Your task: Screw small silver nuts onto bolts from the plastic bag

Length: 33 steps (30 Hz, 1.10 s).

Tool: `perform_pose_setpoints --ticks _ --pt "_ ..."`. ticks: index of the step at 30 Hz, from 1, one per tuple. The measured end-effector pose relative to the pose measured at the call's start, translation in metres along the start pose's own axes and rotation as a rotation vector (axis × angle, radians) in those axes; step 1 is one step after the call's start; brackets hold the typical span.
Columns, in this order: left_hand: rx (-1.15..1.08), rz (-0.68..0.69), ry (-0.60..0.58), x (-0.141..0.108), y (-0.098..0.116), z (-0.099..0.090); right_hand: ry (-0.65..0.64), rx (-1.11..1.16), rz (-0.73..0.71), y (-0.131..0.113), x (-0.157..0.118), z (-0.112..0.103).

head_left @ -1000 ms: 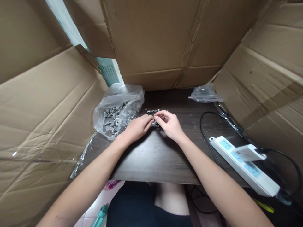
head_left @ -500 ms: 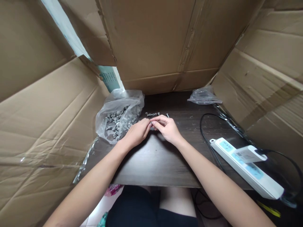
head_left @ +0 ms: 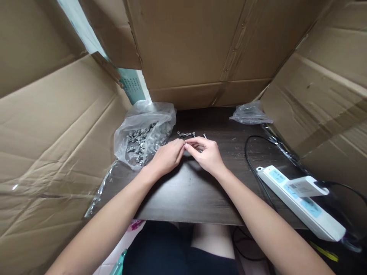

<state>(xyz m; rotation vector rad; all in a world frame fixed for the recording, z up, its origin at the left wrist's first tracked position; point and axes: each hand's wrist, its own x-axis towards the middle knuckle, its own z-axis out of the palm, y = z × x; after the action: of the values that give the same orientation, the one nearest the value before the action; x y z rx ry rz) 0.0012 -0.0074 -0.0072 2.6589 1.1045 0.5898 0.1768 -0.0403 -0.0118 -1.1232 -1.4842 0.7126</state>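
Over the dark tabletop, the fingertips of my two hands meet in the middle. My left hand is closed, back upward, its fingertips mostly hidden behind the hand. Thumb and index finger of my right hand pinch at the same spot. A tiny shiny metal piece shows between them, too small to name exactly. Just beyond the fingers lie several small bolts and nuts, with one single bolt off to their right. Left of my hands, an open clear plastic bag holds many metal screws.
Another clear plastic bag lies at the back right. A white power strip with a plugged-in adapter sits at the right, a black cable curving beside it. Cardboard walls enclose the table's back and sides.
The camera view has shifted slightly. Both hands stay together at the same place, fingertips still meeting around the tiny metal piece, with only small finger movements.
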Motion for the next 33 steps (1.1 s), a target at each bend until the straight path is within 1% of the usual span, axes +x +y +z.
perform_pose_setpoints --ticks 3,5,9,12,14,16,19,22,27,30,33 --pt "-0.007 0.003 0.001 0.000 -0.003 0.003 -0.016 0.028 0.035 0.002 0.001 -0.001" --pt "-0.035 0.006 0.013 0.000 -0.005 0.005 -0.041 0.096 0.098 0.004 0.002 -0.003" --pt "-0.154 0.006 0.082 0.001 -0.007 0.007 -0.081 0.268 0.263 0.007 0.006 -0.005" --pt "-0.222 -0.033 0.118 0.001 -0.004 0.005 -0.067 0.317 0.297 0.005 0.007 -0.004" --pt "-0.247 -0.050 0.114 0.002 -0.001 0.002 -0.049 0.327 0.284 0.004 0.007 -0.002" --pt "-0.254 -0.038 0.100 0.002 0.000 0.000 -0.024 0.322 0.260 0.003 0.007 -0.001" --pt "-0.214 -0.029 0.068 0.002 0.000 -0.002 -0.009 0.280 0.203 0.004 0.006 -0.001" --pt "-0.135 -0.041 0.018 0.001 0.000 -0.004 -0.029 0.183 0.120 0.003 0.005 -0.001" --pt "-0.052 -0.082 0.002 -0.001 0.004 -0.004 -0.040 -0.003 -0.019 -0.004 0.002 -0.001" --pt "-0.081 -0.076 -0.007 -0.002 0.004 -0.001 -0.017 -0.075 -0.041 -0.006 0.002 -0.001" --pt "-0.145 -0.034 0.032 -0.001 0.001 0.004 -0.015 -0.057 -0.032 -0.003 0.003 -0.002"
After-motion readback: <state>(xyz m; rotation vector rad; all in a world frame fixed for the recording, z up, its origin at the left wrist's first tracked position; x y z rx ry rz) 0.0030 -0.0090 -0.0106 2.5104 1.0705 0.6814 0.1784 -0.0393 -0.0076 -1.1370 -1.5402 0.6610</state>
